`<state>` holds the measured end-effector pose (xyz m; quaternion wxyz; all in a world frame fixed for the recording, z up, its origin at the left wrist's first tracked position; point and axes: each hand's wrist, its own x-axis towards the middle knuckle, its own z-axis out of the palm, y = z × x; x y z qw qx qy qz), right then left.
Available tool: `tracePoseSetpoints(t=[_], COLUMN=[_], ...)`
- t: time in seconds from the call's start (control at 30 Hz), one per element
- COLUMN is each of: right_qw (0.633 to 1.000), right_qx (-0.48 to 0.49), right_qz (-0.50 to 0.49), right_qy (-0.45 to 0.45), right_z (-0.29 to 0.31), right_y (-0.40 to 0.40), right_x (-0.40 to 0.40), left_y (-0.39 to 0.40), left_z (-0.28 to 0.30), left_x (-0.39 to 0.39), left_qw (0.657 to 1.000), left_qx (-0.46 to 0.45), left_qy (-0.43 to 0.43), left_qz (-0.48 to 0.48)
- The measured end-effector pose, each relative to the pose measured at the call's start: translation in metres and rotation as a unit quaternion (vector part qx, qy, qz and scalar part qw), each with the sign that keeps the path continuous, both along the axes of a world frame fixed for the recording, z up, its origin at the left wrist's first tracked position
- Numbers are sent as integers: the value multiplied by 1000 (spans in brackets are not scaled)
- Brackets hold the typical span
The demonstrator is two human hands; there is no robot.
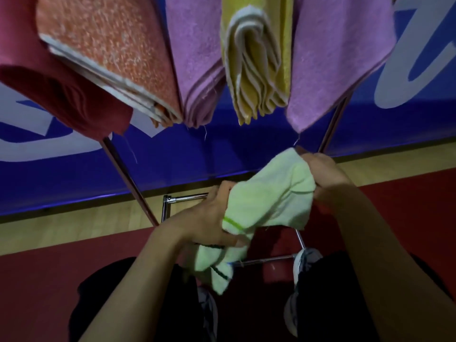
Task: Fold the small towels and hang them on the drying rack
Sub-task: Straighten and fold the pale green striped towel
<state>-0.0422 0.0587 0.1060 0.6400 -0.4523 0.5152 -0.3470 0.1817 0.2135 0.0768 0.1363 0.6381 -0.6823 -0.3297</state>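
A pale green small towel point(269, 198) with a green stripe hangs bunched between my hands, in front of the drying rack point(128, 174). My left hand point(209, 218) grips its lower left part near the stripe. My right hand point(325, 176) pinches its upper right corner. A loose end droops down below my left hand. Folded towels hang on the rack above: dark red point(49, 95), orange point(111, 53), purple point(197, 58), yellow point(256, 65) and a second purple point(338, 58).
The rack's chrome base frame point(266, 260) stands on the red floor right before my shoes point(303, 260). A blue banner point(185, 159) with white lettering runs along the wall behind. A strip of wooden floor point(74, 225) lies under it.
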Motion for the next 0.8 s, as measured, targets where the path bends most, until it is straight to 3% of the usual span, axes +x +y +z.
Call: tracePoseSetpoints(t=[0.07, 0.27, 0.43, 0.57, 0.63, 0.7, 0.8], right_qw=[1000, 995, 980, 982, 992, 992, 948], right_qx=[1, 70, 119, 117, 58, -30, -50], right_qz=[6, -30, 102, 103, 92, 116, 213], right_qy=[14, -58, -126, -108, -65, 50, 230], right_z=[-2, 2, -1, -4, -10, -12, -5], right_y=[-5, -13, -6, -2, 1, 9, 27], right_x=[-5, -12, -10, -6, -6, -5, 3], left_y=[-3, -12, -2, 4, 9, 12, 17], left_z=[-5, 4, 9, 14, 22, 25, 30], left_x=[2, 15, 14, 20, 24, 25, 23], left_qw=[999, 989, 992, 979, 970, 953, 925], left_qx=[-9, -145, -92, -80, -105, -99, -89], left_qy=[-38, -2, 73, 102, 83, 55, 87], left_qz=[-17, 8, 54, 157, 206, 282, 359])
